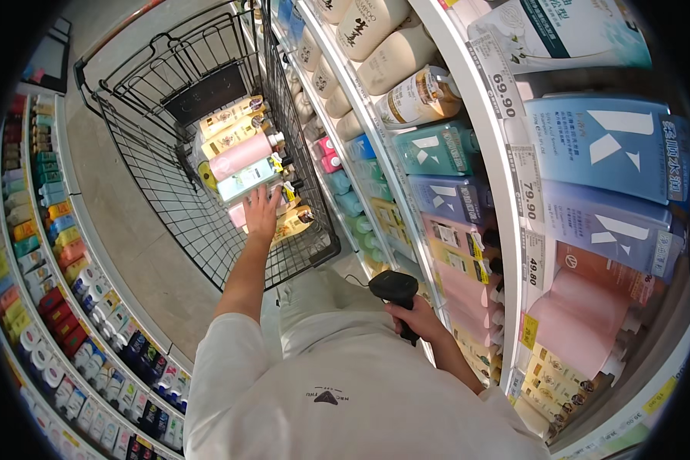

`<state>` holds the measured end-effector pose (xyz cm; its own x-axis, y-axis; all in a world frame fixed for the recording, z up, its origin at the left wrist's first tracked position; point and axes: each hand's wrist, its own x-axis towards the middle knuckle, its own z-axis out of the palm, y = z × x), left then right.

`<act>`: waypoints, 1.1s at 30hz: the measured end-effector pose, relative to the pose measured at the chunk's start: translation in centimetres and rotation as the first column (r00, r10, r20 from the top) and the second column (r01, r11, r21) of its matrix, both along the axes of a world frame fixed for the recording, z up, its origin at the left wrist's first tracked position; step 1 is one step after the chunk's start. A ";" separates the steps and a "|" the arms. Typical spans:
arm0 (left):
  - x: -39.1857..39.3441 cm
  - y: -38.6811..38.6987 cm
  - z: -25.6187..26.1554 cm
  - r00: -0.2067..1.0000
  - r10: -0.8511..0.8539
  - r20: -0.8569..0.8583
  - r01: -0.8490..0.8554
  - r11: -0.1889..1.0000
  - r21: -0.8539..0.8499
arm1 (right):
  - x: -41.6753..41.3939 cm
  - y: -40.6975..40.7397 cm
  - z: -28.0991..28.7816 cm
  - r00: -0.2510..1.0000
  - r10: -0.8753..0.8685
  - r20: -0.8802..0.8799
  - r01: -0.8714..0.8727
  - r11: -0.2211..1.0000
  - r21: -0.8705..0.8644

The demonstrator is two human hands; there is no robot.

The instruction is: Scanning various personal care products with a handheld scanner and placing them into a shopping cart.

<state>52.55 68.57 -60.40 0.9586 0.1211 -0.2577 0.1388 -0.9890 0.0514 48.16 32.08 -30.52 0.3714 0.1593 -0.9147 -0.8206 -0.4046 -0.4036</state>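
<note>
My left hand [261,210] reaches into a black wire shopping cart [149,172], its fingers spread over the bottles lying there; whether they press on one I cannot tell. Just beyond the fingertips lies a pale green bottle [247,178]. Past it are a pink pump bottle [241,156] and cream-yellow bottles [230,137]. Nearer my wrist, another pink bottle [237,214] is partly covered by the hand, and a yellow bottle [292,225] lies to its right. Near my waist, my right hand [417,319] grips the handle of a black handheld barcode scanner [394,286].
Shelves with white edges [497,172] run close along the right, holding blue shampoo bottles [604,149] and pink pump bottles [581,319]. Across the grey tiled floor [132,230], another stocked shelf unit [63,230] curves along the left.
</note>
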 end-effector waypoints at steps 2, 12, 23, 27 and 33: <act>-0.1 0.2 -0.4 0.999 0.024 0.041 -0.024 1.000 -0.011 | 0.1 -0.2 0.0 1.000 0.004 0.014 -0.004 1.000 0.021; 4.9 0.8 11.6 0.721 0.502 0.479 -0.263 0.837 -0.480 | 1.8 -0.4 2.4 0.950 0.206 0.233 -0.224 0.973 0.053; 10.8 -23.1 48.3 0.400 0.308 0.863 0.560 0.664 -0.496 | 1.8 -2.2 1.4 0.866 0.259 0.429 -0.337 0.935 0.116; 12.1 -26.2 48.1 0.284 0.285 0.916 0.475 0.788 -0.392 | 1.4 -2.7 1.6 0.773 0.343 0.534 -0.419 0.908 0.023; 12.2 -27.9 48.3 0.244 0.281 0.928 0.430 0.826 -0.364 | 0.7 -4.1 1.7 0.777 0.256 0.575 -0.354 0.933 0.063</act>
